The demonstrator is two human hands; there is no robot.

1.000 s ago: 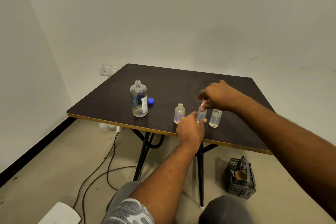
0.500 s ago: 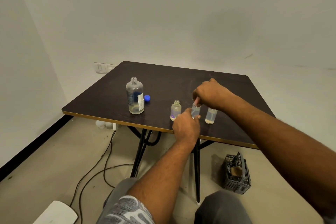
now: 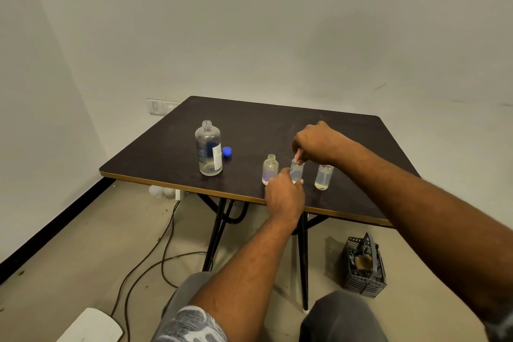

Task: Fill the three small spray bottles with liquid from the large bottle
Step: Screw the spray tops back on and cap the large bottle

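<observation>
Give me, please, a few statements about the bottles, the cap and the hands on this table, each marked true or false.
1. The large bottle stands upright without its cap. True.
2. The blue cap lies on the floor. False: it lies on the table, beside the large bottle.
3. The left hand grips the middle small bottle. True.
4. The right hand holds the large bottle. False: its fingers are at the middle small bottle's top.
5. The small bottle nearest the large one has an open neck. True.

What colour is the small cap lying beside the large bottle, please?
Blue. The cap lies on the table just right of the large bottle, clearest in the head view.
</observation>
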